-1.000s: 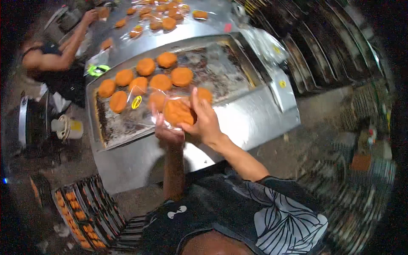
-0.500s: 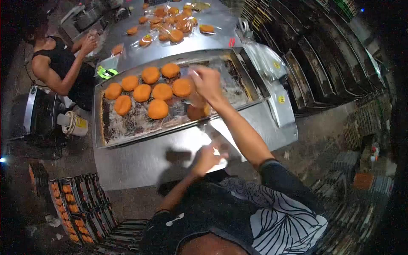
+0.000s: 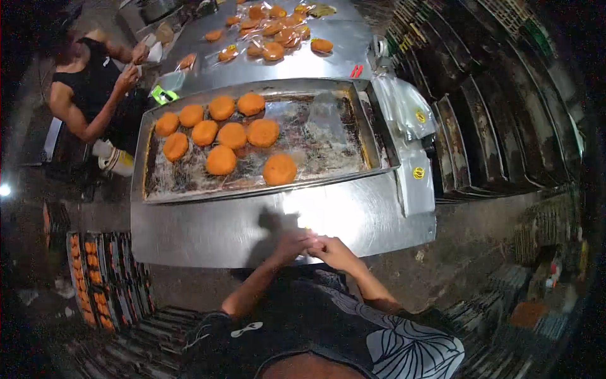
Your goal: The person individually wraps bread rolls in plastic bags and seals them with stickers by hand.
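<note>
My left hand (image 3: pixel 292 246) and my right hand (image 3: pixel 334 253) meet at the front edge of the steel table (image 3: pixel 196 234). Their fingers are closed together around something small that I cannot make out. Beyond them lies a large metal tray (image 3: pixel 252 192) with a scratched, stained bottom. Several round orange-brown buns sit mostly in its left half, and one bun (image 3: pixel 279 169) rests alone near the front rim. Right of the tray are clear plastic bags (image 3: pixel 413 180) with yellow labels.
Wrapped buns (image 3: pixel 273 50) are heaped at the table's far side, near a green-and-black object (image 3: pixel 164 95). A co-worker (image 3: pixel 88 88) stands at the left, hands raised. Stacked dark trays (image 3: pixel 486 126) fill the right; a rack of buns (image 3: pixel 95 278) stands lower left.
My right hand has come back from over the tray to my left hand at the table edge. The bun near the front rim is now uncovered. The view has shifted slightly.
</note>
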Demonstrator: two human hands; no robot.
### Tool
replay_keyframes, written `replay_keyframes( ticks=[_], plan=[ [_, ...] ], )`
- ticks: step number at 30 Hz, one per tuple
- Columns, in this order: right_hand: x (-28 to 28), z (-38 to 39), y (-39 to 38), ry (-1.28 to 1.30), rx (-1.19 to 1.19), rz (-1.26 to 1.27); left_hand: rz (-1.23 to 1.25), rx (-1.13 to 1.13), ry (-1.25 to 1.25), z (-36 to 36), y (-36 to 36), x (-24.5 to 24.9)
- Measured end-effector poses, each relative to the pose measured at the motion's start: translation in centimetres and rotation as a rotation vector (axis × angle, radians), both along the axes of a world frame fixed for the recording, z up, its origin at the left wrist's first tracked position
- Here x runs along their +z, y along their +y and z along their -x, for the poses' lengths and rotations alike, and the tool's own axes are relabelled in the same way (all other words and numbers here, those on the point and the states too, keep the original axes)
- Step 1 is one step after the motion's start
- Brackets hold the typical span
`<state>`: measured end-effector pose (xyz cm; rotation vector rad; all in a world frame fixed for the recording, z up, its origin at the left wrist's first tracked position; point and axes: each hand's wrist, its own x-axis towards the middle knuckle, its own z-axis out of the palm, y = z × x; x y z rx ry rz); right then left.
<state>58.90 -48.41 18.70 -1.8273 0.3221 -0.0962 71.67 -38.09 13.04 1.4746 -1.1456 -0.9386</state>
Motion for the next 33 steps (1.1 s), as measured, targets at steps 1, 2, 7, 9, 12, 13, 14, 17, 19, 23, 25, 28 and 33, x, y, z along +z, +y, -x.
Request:
replay_keyframes(
  ticks=[1,2,7,9,12,13,14,17,19,23,25,28,33],
  plan=[
    [-1.1,0.9,0.3,0.005,0.018,-0.014,-0.125,0.08,0.234,0.4,-0.1,-0.1],
    [-2.9,2.2,1.1,0.135,-0.156,0.076,-0.244,0.159,0.47,0.7,-0.2,0.0],
    [-3.7,1.3,1.6,0.282,-0.375,0.009,-0.066,0.15,0.743,2.0,-1.3,1.9],
    [-5.4,-1.5,-0.9,0.15,-0.52,-0.93,0.131,0.262,0.307,1.7,-1.4,0.3],
    [1.0,-6.8,-3.0,-0.186,-0.634,-1.016,0.129,0.168,-0.263,0.3,-1.2,3.7],
    [3.6,-9.2,-1.8,-0.398,-0.72,-0.993,0.208,0.43,-0.069,-0.3,-1.5,3.8],
    [1.0,-10.2,-1.0,-0.404,-0.572,-0.97,0.283,0.689,0.127,-1.1,-1.7,3.8],
    [-3.5,-13.0,2.4,-0.145,-0.22,-1.081,0.533,0.153,1.52,-9.2,0.9,-1.0],
    [-1.4,-15.8,0.9,-0.094,0.016,-0.912,0.625,0.318,1.467,-12.2,2.7,-0.3],
    [-4.9,-20.9,-7.6,0.045,-0.273,0.844,0.545,1.072,1.127,-15.2,4.9,6.4],
    [-5.9,-21.0,-9.6,0.178,-0.211,0.467,0.616,1.079,1.172,-16.1,5.9,6.8],
    [1.3,-17.6,-8.3,0.351,-0.241,0.095,0.703,1.128,1.153,-17.2,6.9,5.8],
    [4.8,-18.4,0.7,-0.313,-0.591,0.022,0.792,0.851,1.015,-13.0,1.8,7.2]
  ],
)
